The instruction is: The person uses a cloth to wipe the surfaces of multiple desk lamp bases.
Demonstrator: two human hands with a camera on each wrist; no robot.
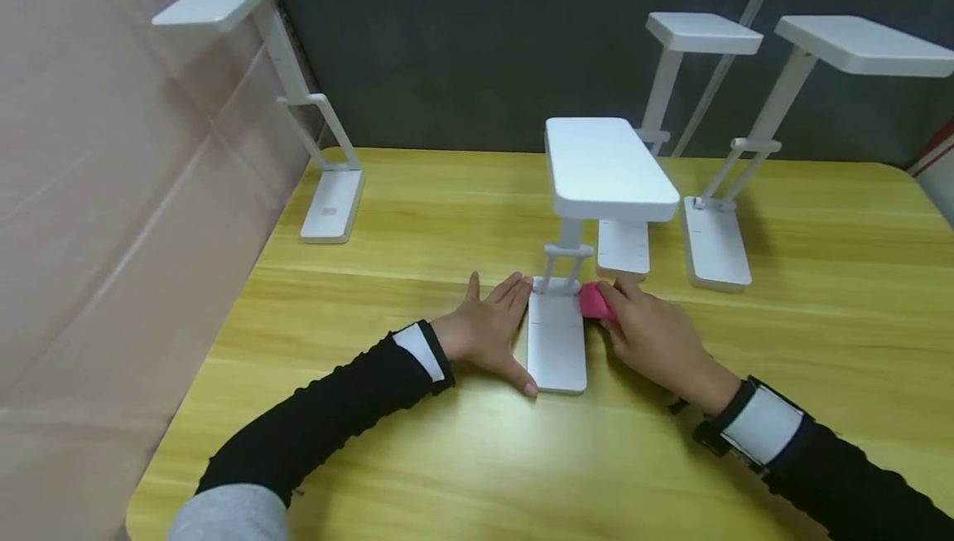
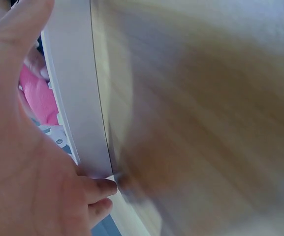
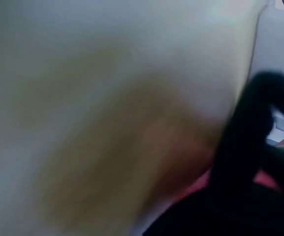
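In the head view a white folding desk lamp (image 1: 607,164) stands at the middle of the table, its flat base (image 1: 556,350) toward me. My left hand (image 1: 488,330) lies spread along the left side of that base, fingertips at its rear corner and thumb at its front corner. On the other side, my right hand (image 1: 659,338) pinches a bunched pink cloth (image 1: 594,301) against the rear right edge of the base. The left wrist view shows the pink cloth (image 2: 39,98) beyond the base's side wall (image 2: 78,93). A dark strap blocks much of the right wrist view.
Two similar white lamps stand behind to the right, one lamp (image 1: 696,31) partly hidden by the middle one, the other lamp (image 1: 717,247) farther right. Another lamp (image 1: 331,205) is at the back left of the wooden table (image 1: 417,210). A dark panel (image 1: 462,44) rises behind.
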